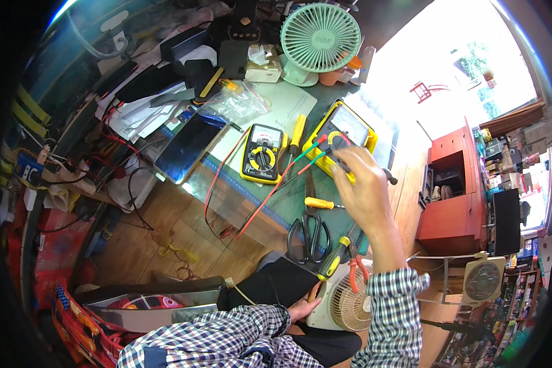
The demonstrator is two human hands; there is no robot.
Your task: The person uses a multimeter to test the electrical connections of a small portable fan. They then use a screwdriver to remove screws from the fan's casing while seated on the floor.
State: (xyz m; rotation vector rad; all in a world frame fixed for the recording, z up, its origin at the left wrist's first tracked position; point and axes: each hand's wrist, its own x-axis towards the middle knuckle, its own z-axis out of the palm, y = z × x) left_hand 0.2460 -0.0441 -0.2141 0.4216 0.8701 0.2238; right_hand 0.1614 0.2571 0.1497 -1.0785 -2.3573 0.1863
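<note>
My right hand [365, 187] reaches over the lower edge of the larger yellow multimeter [370, 142], its thumb and fingers apart and nothing visible in them. Next to its fingertips lie test leads with red and green ends [313, 157]. On my lap sits a white fan with a round beige grille [345, 305], and my left hand [303, 310] is closed on its left edge. Pliers with red handles [357, 274] and a green-and-black screwdriver [333, 260] lie at the fan's far side. A smaller yellow-and-black multimeter [264, 153] rests left of the larger one.
Black-handled scissors [310, 236] and a yellow screwdriver [319, 203] lie at the table's near edge. A green fan [321, 38] stands at the back. A dark flat panel [190, 147], papers and a plastic bag [242, 103] crowd the left. A red cabinet [454, 211] stands right.
</note>
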